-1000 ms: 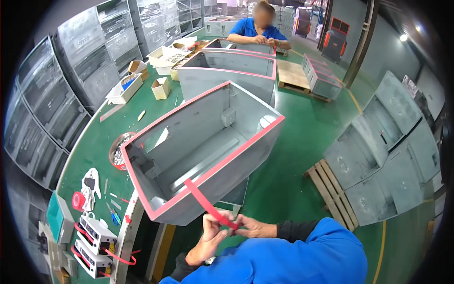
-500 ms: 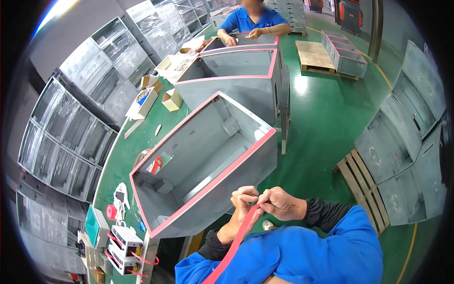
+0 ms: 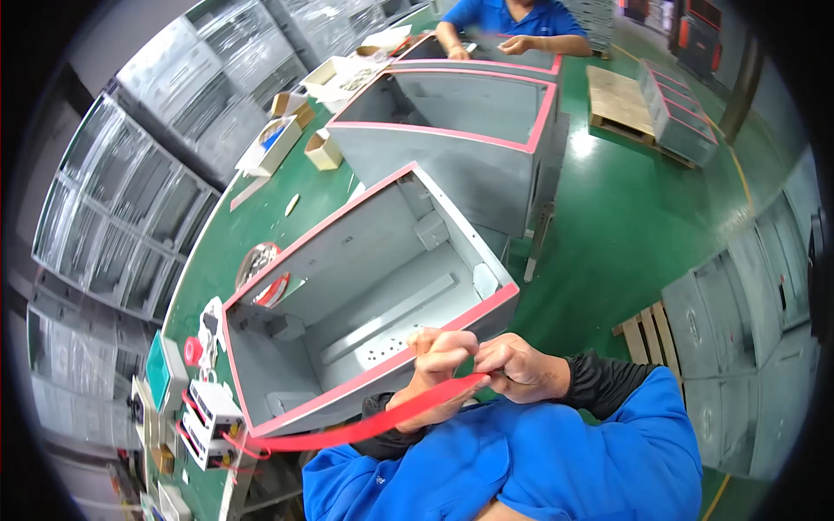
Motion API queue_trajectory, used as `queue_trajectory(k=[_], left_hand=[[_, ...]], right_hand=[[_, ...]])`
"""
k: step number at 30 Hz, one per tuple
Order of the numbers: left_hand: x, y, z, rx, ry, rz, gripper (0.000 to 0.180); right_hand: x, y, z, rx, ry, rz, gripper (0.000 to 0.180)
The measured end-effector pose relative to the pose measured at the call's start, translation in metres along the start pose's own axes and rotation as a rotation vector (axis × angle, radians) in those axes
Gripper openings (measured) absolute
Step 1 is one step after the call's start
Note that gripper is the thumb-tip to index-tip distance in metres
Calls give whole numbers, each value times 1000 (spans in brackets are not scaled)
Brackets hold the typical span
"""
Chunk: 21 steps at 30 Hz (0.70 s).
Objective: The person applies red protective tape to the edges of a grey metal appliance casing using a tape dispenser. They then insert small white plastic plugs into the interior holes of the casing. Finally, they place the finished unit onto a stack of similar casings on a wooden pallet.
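Co-worker in blue shirt [image 3: 495, 17], top of my feed. Left, I see plastic-wrapped cabinets [image 3: 117, 191], stacked. Green table [image 3: 261, 217]: small carton [image 3: 323, 153] near white tray [image 3: 283, 148]. Upper right, I log a wooden pallet [image 3: 615, 100] on green floor [image 3: 599, 208].

1. The green floor [image 3: 599, 208] bears a yellow line [image 3: 717, 497] and a patch of reflected light [image 3: 580, 143].
2. A green-topped table [image 3: 248, 221] stands left.
3. Film-wrapped metal boxes [image 3: 113, 200] rise before a gray wall [image 3: 109, 36].
4. At right: a wooden pallet [image 3: 618, 97], a dark post [image 3: 745, 97].

Head-worn fisheye, facing down and forward, near an open grey box [image 3: 347, 260], outer view seemingly blurred
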<state>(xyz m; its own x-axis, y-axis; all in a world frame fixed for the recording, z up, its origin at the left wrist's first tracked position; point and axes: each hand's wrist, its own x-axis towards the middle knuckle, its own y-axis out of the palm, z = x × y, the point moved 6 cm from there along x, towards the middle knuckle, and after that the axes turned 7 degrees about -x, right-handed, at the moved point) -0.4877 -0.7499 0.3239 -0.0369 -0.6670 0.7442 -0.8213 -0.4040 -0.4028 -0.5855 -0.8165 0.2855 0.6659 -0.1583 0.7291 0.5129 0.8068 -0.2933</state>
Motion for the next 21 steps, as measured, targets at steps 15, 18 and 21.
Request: queue_trajectory(k=[15,18,21], left_hand=[[41,57,87,-464,-877,-74,20],[40,64,87,-512,-907,-61,16],[41,64,83,-452,-894,-67,16]], right_hand=[[-62,-136,-100,480,350,-250,27],[-68,-128,-109,542,401,-211,30],[-36,-121,-107,420,329,41,30]])
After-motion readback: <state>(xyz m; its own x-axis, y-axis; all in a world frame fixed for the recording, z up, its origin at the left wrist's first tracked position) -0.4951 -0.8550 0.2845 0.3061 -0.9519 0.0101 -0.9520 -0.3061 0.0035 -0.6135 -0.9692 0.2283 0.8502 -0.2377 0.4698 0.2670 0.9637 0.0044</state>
